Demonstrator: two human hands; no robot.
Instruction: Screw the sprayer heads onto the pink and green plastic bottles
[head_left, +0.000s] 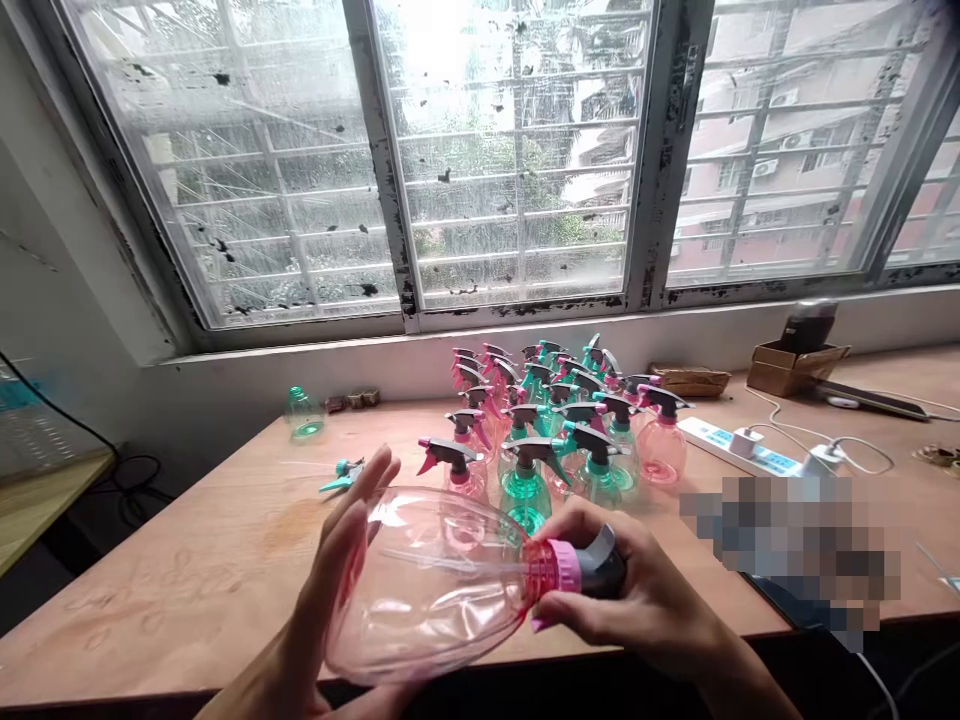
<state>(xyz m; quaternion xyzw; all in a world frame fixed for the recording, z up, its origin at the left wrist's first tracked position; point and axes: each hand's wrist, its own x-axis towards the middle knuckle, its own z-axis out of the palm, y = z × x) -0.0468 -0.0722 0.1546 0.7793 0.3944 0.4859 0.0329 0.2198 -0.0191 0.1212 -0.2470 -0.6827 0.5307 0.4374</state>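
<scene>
A clear pink spray bottle (pixel 442 590) lies on its side in the air above the table's front edge, its neck pointing right. My right hand (pixel 630 580) is closed around the pink collar (pixel 564 567) and dark spray head (pixel 600 565). A thin tube shows inside the bottle. My left hand (pixel 322 590) cradles the bottle's base, fingers stretched along the far side and thumb underneath. Beyond the bottle stand several pink and green spray bottles (pixel 525 490) with trigger heads. A loose teal spray head (pixel 343 475) lies on the table past my left fingertips.
A green bottle without a spray head (pixel 304 415) stands at the table's back left. A white power strip (pixel 739 447) with plugs and cables lies right of the bottle group. Small cardboard boxes (pixel 795 368) sit by the wall. A blurred patch covers something at right.
</scene>
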